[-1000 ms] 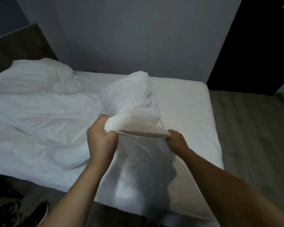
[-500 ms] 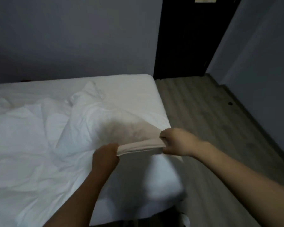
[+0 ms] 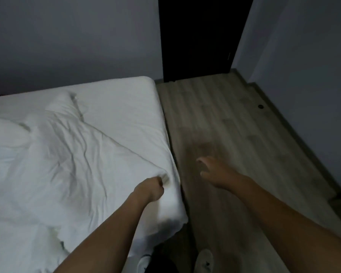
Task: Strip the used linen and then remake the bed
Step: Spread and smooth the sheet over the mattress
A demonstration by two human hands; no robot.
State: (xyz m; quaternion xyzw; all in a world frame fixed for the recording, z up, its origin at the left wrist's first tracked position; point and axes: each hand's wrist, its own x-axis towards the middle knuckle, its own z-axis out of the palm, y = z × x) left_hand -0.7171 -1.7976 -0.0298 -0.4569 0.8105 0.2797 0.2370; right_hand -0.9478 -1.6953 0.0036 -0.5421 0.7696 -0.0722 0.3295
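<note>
One hand is doing the work in the head view: the left hand is curled tight round a bunch of the white duvet right at the bed's near corner, probably to drag it square to the edge. Right hand hangs over the wood floor, fingers loosely spread, holding nothing, looks ready to grab further along. White shoes poke out below.

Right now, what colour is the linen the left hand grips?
White, plain, no pattern. The linen, held by the left hand, shows best in the head view.
</note>
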